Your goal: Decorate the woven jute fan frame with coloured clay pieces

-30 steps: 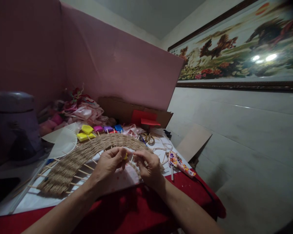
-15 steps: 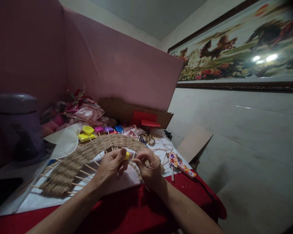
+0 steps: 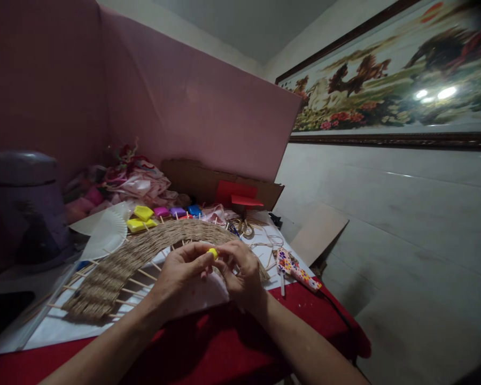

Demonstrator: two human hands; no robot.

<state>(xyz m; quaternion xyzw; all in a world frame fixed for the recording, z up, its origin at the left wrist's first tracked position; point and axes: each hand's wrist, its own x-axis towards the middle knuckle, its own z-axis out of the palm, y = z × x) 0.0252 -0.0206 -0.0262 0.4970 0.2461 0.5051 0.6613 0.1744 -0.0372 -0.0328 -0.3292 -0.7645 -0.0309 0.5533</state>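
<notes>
The yellow lump [image 3: 212, 253] sat between the hands, before the woven arch [image 3: 144, 247], pinched by the left hand [image 3: 182, 267], while the right hand [image 3: 242, 272] bunched its fingers just right of it, whether gripping I cannot tell.

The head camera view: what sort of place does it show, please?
Probably a home craft corner: a curved brown band woven from cord, a white flower-patterned plastic tool resembling a glue gun, and a wide dark-framed horse picture suggest this.

L hand [image 3: 183, 265] pinched, R hand [image 3: 241, 267] curled adj., arms [image 3: 138, 321] fwd
</notes>
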